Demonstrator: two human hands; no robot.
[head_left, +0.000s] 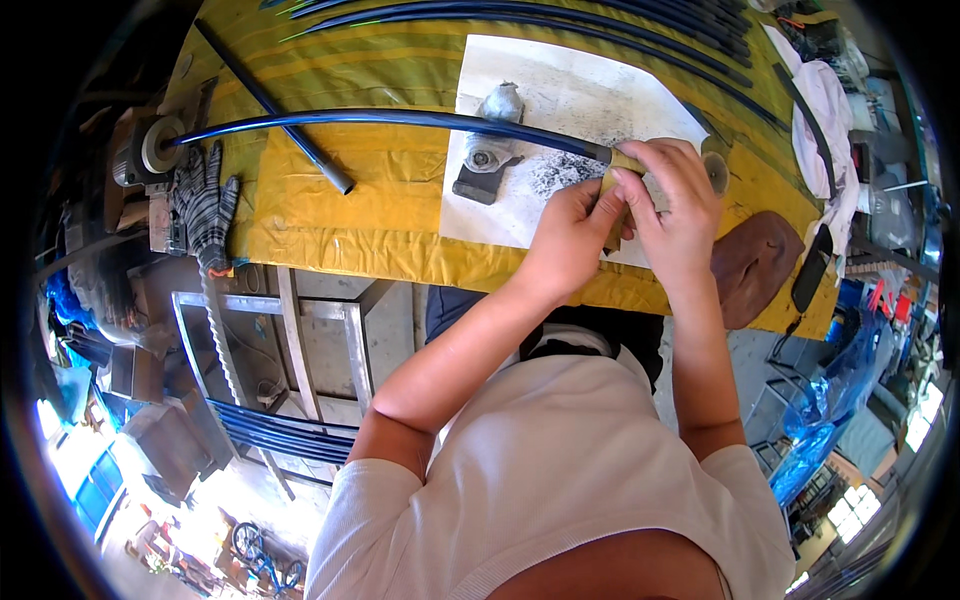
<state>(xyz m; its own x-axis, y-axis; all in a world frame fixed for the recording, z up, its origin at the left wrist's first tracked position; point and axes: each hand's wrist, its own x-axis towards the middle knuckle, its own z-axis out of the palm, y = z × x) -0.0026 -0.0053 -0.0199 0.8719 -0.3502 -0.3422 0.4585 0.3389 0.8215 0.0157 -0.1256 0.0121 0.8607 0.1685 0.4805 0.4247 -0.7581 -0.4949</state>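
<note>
White shirt (580,440) on wearer's torso nearest camera, bare forearms up over near edge of yellow-covered tabletop (350,225). Blue rod (390,118) lies crosswise above the tabletop, tan strip (625,161) against its right end; full wrap or not, can't tell. Left grip (570,238) pinched on the strip from below, right grip (678,205) curled on it, thumb and fingers closed. Under rod: silver metal piece (502,104) and white sheet (560,70) with dark flecks (568,174). Brown lump (760,270) right of right grip. Rod's left end meets round disc (162,145); striped glove (205,205) just below. Dark tube (250,80) crosses rod. More blue rods (640,40) along far side.
</note>
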